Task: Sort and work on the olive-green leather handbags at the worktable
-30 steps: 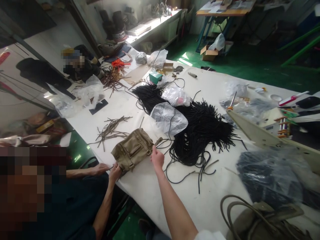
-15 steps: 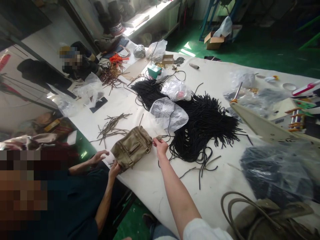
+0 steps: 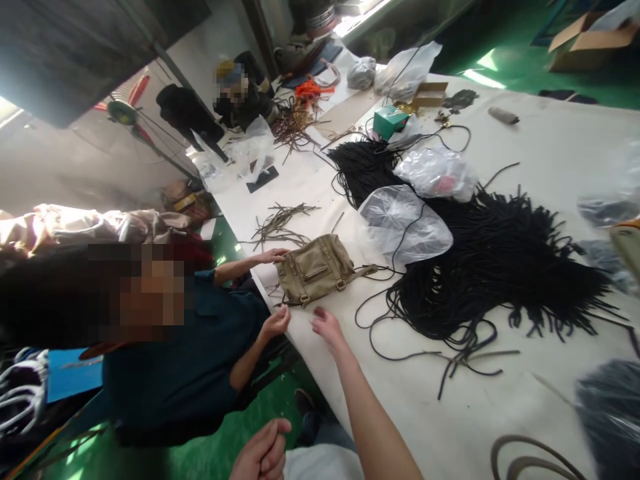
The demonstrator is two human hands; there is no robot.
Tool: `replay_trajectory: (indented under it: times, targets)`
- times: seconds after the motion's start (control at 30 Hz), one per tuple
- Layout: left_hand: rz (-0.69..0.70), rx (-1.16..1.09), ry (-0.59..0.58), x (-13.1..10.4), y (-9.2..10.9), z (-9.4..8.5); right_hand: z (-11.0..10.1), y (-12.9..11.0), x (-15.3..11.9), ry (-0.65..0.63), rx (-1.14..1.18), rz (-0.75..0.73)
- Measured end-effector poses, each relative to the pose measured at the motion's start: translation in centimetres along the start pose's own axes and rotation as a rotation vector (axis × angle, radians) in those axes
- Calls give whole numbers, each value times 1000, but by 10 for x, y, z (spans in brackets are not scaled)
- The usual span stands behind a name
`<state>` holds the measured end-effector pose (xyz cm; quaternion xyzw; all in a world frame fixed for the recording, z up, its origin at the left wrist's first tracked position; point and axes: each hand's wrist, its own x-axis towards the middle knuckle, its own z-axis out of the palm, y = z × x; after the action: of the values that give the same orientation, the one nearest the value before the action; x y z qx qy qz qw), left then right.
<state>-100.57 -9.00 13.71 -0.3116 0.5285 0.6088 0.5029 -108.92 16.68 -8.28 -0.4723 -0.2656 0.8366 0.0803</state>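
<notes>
An olive-brown bag lies on the table near its left edge, with a strap end sticking out at its right side. My right hand is just below the bag, its fingers loosely apart and holding nothing, not touching the bag. Low in the view, in front of my body, my left hand is closed with curled fingers; nothing shows in it. A co-worker's one hand touches the bag's upper left corner, and the other hand is at its lower left.
A large heap of black cords spreads right of the bag, with clear plastic bags on it. Thin brown strips lie behind the bag. A green box stands farther back. The co-worker sits at left.
My right hand has let go of the bag's strap end and moved down toward the table edge. My left hand has come up into view. The view has swung left; the co-worker's hands have shifted.
</notes>
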Motion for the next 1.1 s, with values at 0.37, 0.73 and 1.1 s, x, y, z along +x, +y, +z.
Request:
replay_trajectory:
  times: [0.37, 0.73, 1.1]
  targets:
    - [47, -81, -78, -4, -14, -24, 85, 37, 28, -253, 104, 165]
    - [89, -176, -84, -24, -35, -81, 141, 63, 26, -422, 232, 57]
    - [70, -162, -101, -41, -55, -130, 164, 61, -28, -346, -36, -127]
